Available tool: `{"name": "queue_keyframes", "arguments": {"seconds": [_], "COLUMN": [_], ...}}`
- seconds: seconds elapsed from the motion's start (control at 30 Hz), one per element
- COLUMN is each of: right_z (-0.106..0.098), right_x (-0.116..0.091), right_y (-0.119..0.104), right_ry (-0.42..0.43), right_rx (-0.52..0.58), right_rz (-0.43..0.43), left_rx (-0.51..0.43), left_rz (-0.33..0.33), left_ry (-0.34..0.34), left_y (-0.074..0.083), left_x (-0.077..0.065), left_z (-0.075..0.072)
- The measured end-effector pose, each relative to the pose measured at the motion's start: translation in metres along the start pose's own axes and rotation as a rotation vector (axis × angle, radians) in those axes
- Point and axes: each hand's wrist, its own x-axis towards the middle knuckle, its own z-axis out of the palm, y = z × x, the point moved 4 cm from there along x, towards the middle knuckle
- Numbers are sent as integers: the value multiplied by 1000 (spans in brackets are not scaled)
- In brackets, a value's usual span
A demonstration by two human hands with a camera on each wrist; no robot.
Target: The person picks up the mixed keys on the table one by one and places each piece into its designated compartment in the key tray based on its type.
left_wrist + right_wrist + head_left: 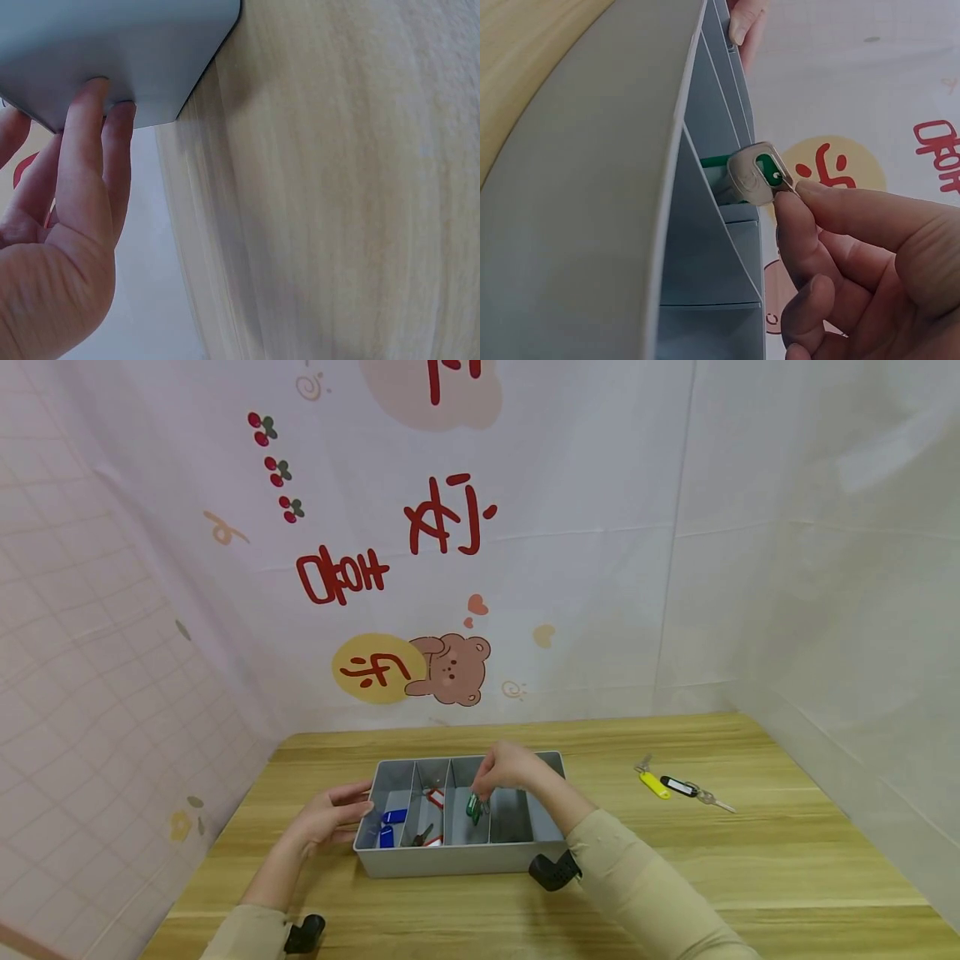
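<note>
In the head view my right hand reaches over the middle of a grey divided box. Between thumb and index finger it pinches the head of a metal key, seen close in the right wrist view. A green key tag hangs with that key, low in a middle compartment. My left hand is at the box's left end; in the left wrist view its extended fingers touch the outer wall. Blue key tags lie in the leftmost compartment, red-edged ones and a key in the second.
Right of the box on the wooden table lie a yellow key tag and a black one, each with a key. A printed white curtain hangs behind and along both sides. My right forearm covers part of the box's right end.
</note>
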Motion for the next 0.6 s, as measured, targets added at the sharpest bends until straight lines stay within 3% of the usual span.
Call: {"name": "queue_keyframes", "arguments": {"seconds": [0.47, 0.6], "right_z": [2, 0], "right_x": [0, -4], "right_y": [3, 4], "right_ry": [-11, -6], "right_rx": [59, 111], "right_rz": [2, -42], "left_rx": [10, 7], "left_rz": [4, 2], "left_ry": [-4, -2], "left_y": [1, 2], "left_x": [0, -1], "left_z": [1, 1]}}
